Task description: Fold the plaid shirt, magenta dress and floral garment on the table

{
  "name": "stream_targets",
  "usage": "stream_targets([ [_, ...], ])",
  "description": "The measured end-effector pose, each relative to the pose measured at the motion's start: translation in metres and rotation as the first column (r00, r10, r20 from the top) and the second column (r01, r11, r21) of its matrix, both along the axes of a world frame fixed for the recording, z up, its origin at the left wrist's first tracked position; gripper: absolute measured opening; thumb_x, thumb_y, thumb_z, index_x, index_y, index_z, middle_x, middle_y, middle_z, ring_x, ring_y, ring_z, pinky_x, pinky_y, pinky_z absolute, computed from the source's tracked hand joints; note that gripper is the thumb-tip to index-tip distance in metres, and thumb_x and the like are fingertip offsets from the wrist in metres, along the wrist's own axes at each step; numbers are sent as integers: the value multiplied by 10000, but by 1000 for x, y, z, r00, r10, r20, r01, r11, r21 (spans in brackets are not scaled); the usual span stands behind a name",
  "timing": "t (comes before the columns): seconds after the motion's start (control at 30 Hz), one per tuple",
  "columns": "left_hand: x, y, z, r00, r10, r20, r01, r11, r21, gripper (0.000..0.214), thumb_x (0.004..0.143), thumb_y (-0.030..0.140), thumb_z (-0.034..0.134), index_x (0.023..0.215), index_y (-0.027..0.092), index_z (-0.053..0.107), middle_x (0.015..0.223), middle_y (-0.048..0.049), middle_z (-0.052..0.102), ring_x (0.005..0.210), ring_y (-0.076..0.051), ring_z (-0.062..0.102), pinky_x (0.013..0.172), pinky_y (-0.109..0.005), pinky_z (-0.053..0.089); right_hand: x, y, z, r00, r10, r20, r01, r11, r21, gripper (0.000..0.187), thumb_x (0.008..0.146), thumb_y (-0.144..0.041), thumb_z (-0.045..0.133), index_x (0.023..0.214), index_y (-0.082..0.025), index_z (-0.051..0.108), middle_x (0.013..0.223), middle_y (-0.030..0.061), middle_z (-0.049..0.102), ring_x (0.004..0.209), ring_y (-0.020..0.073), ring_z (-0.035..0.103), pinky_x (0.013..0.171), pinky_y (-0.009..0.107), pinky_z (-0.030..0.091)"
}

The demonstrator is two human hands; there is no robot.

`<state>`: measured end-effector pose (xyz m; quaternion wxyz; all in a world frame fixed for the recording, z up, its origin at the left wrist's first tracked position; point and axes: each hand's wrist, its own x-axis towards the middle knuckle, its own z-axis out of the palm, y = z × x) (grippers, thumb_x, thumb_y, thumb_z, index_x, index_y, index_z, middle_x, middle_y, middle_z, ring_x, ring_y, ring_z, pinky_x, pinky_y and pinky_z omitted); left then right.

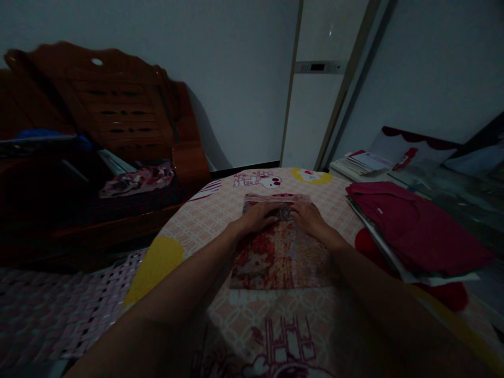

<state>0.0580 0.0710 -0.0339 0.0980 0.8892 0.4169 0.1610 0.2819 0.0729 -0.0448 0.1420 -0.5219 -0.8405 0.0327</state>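
Note:
A folded piece of patterned cloth (271,257), mottled red, orange and beige, lies flat on a round table with a printed pinkish tablecloth (208,226). It looks like a folded garment, though the dim light hides its exact kind. On its far left part rests my left hand (260,216), palm down with fingers stretched inward. My right hand (309,216) lies likewise on the far right part. Between the fingertips shows a grey patterned patch of the cloth. A lighter strip runs along the cloth's far edge, beyond both hands.
At the table's right edge, a dark red folded garment (409,226) sits on a stack of other flat things. Papers (366,161) lie farther back. Left stands a carved wooden chair (114,110) holding crumpled cloth (137,181); a woven pink seat (71,310) is nearer. A tall white cabinet-like unit (315,115) stands behind.

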Motion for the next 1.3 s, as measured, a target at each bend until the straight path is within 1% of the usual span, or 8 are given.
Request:
stream_targets([
  [0.13,-7,-4,-17,991,54,-120,-50,998,30,551,981,433,408,1484,206,415,1545,-140,397,1435,-298,343,1166,-506,232,7,-6,-22,999,-3,43,2,1000,14,511,978,-370,453,1436,-144,477,1531,166,415,1422,299,362,1151,472,272],
  [0.23,-13,-2,-21,973,113,-199,-101,993,66,577,1003,462,317,1503,183,384,1571,-154,345,1461,-296,297,1173,-501,218,17,-5,-28,992,-66,110,59,996,72,527,1007,-391,372,1467,-142,439,1569,155,355,1456,289,304,1171,489,236],
  [0.4,-19,-10,-22,959,156,-234,-146,987,60,593,1010,453,272,1524,165,339,1582,-156,318,1476,-302,262,1163,-518,238,24,-23,-25,978,-111,174,109,994,27,556,995,-405,389,1466,-113,438,1542,170,395,1444,293,332,1175,451,267],
  [0.57,-22,-23,-29,952,209,-223,-202,978,54,606,1008,464,266,1532,164,324,1599,-143,284,1476,-313,252,1167,-491,237,30,-60,-32,989,-26,146,17,998,61,580,996,-422,364,1483,-112,408,1552,161,383,1457,294,306,1183,465,270],
  [0.8,-41,-43,-29,958,231,-172,-231,973,20,586,1004,427,302,1524,158,339,1589,-144,305,1474,-297,268,1157,-482,280,65,-90,-35,987,-105,124,101,994,38,557,1001,-393,312,1496,-150,393,1563,149,365,1446,272,337,1162,490,287],
  [0.97,-47,-52,-28,946,302,-116,-299,953,47,566,983,400,361,1487,148,404,1563,-159,355,1449,-298,327,1135,-474,331,73,-105,-33,983,-160,91,158,987,26,539,998,-389,326,1496,-196,398,1561,130,378,1434,261,358,1152,463,299],
  [1.13,-43,-48,-28,956,292,-13,-290,953,91,527,958,368,424,1433,148,486,1519,-153,431,1391,-285,427,1136,-419,357,68,-100,-33,988,-141,69,139,990,31,532,993,-369,355,1487,-182,412,1535,140,419,1413,246,395,1150,434,313],
  [1.3,-41,-24,-27,957,287,-29,-283,953,104,501,968,350,399,1412,144,505,1496,-155,463,1400,-290,413,1120,-439,371,58,-74,-37,990,-82,117,72,994,86,506,999,-358,342,1460,-182,459,1553,121,395,1447,245,338,1169,433,281],
])
